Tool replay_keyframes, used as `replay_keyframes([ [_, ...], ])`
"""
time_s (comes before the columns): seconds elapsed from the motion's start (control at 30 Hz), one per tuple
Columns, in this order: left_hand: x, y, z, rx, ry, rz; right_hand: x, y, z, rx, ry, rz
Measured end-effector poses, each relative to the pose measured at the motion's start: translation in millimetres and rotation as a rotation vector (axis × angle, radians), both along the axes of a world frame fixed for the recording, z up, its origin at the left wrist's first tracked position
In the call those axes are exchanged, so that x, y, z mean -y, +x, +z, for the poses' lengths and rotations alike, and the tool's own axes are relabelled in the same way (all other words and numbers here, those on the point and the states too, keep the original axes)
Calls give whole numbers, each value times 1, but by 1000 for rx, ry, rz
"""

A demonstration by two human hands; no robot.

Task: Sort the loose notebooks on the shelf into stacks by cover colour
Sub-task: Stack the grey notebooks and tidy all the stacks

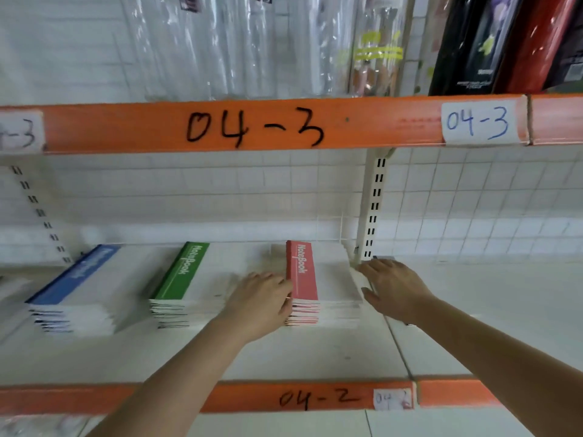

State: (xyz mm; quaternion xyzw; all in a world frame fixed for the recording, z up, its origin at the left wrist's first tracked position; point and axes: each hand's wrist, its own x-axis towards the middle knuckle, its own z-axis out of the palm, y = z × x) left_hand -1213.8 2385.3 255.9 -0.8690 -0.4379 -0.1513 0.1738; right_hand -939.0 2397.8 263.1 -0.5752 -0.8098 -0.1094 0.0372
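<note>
Three notebook stacks lie on the white shelf point(315, 354). A blue-spined stack point(72, 288) sits at the left, a green-spined stack point(183, 279) in the middle, a red-spined stack point(315, 279) to the right. My left hand point(262, 298) presses flat against the left side of the red stack, fingers straight. My right hand point(394, 288) lies against the stack's right side, fingers spread and touching its edge. Neither hand grips a notebook.
An orange beam marked 04-3 point(252, 127) runs overhead, with clear-wrapped goods above it. A white slotted upright point(373, 209) stands just behind the red stack's right corner. The shelf's orange front edge marked 04-2 point(315, 397) is near me. The bare shelf surface continues to the right.
</note>
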Motion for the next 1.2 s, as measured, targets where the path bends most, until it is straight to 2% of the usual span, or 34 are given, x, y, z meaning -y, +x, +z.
replay_keyframes([
  [0.23,29,-89,1,-14,15,50,27,-91,8,-37,71,-43],
  [0.63,95,-283,-3,-74,36,199,64,-288,2,-113,64,175],
  [0.93,121,-376,-13,-20,75,278,57,-394,-2,-119,54,309],
  [1.2,125,-449,-24,-18,68,407,30,-490,1,-102,0,513],
])
